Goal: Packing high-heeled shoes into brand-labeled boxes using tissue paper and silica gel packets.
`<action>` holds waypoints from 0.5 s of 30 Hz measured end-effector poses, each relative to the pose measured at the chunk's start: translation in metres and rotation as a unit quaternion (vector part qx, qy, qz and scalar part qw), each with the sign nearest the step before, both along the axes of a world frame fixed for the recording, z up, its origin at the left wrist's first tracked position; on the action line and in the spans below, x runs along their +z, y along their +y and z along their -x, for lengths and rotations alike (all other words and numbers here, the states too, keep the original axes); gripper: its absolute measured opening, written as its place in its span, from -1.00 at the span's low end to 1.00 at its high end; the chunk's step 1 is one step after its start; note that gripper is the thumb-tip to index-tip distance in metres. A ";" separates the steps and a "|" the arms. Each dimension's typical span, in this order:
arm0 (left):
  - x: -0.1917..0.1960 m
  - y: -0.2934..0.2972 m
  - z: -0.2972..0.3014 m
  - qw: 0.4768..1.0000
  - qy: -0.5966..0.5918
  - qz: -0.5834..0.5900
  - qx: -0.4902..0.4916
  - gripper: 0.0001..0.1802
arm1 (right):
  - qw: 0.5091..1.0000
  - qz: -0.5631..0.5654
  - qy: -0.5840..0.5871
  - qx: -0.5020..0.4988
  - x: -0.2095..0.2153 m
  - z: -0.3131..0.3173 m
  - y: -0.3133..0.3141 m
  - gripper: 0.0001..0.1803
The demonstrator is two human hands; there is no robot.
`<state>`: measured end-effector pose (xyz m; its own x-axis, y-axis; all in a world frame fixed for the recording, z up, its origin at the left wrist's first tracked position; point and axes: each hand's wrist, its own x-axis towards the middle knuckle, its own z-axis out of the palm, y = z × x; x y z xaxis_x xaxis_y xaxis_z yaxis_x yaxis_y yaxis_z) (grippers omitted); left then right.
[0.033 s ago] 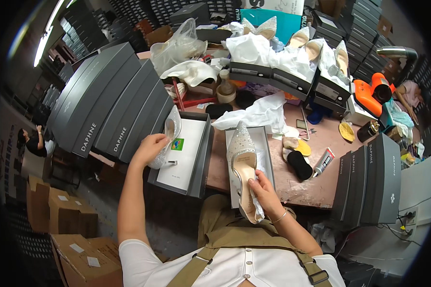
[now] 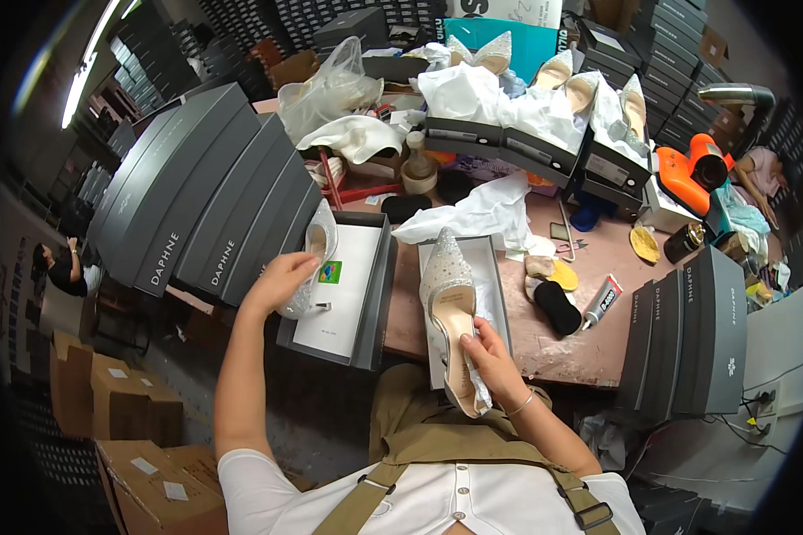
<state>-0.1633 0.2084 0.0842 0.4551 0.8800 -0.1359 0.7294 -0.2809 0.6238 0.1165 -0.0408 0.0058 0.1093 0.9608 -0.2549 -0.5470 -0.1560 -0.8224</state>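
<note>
My right hand grips a silver, glittery pointed-toe pump by its side, thumb on the beige insole. The pump is toe-away above an open shoebox with white paper inside. On the left, my left hand is closed around the middle of a matching pump, hiding part of it. This one lies along the left edge of a dark grey box lid or tray. A white sheet lines that tray, with a small green sticker on it.
Grey shoeboxes stand stacked at left, with more boxes at right. Behind are opened boxes of paper-wrapped pumps. A glue tube, black sponge, scissors and orange heat tool lie to the right.
</note>
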 end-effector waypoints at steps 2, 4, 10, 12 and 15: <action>0.015 -0.016 -0.015 0.991 0.025 -0.103 -0.078 -0.66 | 1.000 -0.007 0.001 0.004 -0.002 -0.001 0.000 -0.57; 0.013 0.004 -0.016 0.990 0.080 -0.118 -0.025 -0.64 | 1.000 -0.013 -0.007 0.021 -0.006 -0.002 0.000 -0.56; -0.021 0.014 0.009 0.970 -0.076 0.197 0.122 -0.63 | 0.999 -0.039 -0.017 0.000 0.005 0.000 -0.006 -0.53; -0.022 0.011 0.009 0.933 -0.156 0.274 0.172 -0.64 | 0.999 -0.041 -0.030 -0.002 0.004 -0.001 -0.010 -0.53; -0.034 0.019 0.018 0.903 -0.182 0.322 0.220 -0.60 | 0.997 -0.059 -0.052 -0.006 0.004 0.001 -0.009 -0.53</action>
